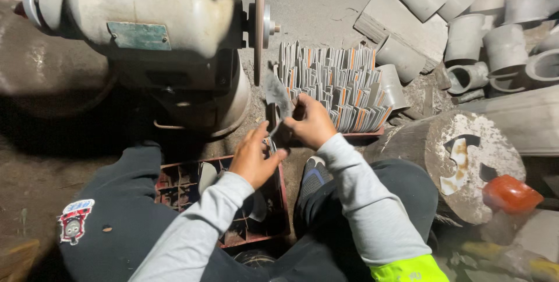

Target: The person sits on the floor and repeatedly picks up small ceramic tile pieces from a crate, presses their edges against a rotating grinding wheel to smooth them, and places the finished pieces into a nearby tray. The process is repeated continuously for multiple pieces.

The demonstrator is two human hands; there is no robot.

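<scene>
Both hands hold one flat metal blade (278, 97) just below the grinder wheel (259, 23). The right hand (311, 122) pinches it tight; the left hand (254, 157) fingers curl closed around its bottom

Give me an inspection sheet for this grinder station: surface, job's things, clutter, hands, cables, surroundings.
Surface: dusty grey dirt floor; no bench seen.
Job's things: flat grey metal cleaver blade held up beside the thin grinding disc of the cream bench grinder; whether they touch cannot be told. Upright stack of grey blades with orange strips behind; red plastic crate below.
Clutter: grey pipe fittings, round log block, orange lump.
Hands: left hand and right hand both grip the blade's lower end.
Cables: nothing seen.
Surroundings: dark, lit from above; person's dark trousers and grey sleeves in view.
</scene>
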